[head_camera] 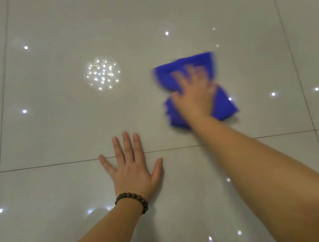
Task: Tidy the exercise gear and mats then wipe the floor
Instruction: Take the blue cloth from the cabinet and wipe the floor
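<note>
Ok so looking down at a glossy pale tile floor (66,195), w/ thin dark grout lines (58,164) splitting it into big squares. Using the horizontal grout line as the ref point for everything.

Left hand (132,169) is flat on the floor, palm down, fingers straight and spread wide, holding nothing. It sits right across that grout line: the three middle fingertips are past it on the far side, the palm and wrist are on the near side. Thumb sticks out to the right, just on the near side of the line. There's a dark brown bead bracelet (133,200) round the wrist, further to the near side.

Right hand (194,95) is on the far side of the line, off to the right of the left hand and well apart from it. It's pressing down on a blue cloth (224,105) lying on the tile. Fingers look spread over the top part of the cloth, but hand + cloth are both motion blurred, so can't tell 100% if the fingers are flat on it or bunching it up. Cloth is crumpled, sticks out beyond the hand at the top and on both sides by the wrist. Right forearm crosses the grout line diagonally from the bottom right corner.

Also on the far side of the line, left of the cloth: a round cluster of bright light reflections (102,74) on the tile. Single small white glints are dotted about on both sides of the line.
</note>
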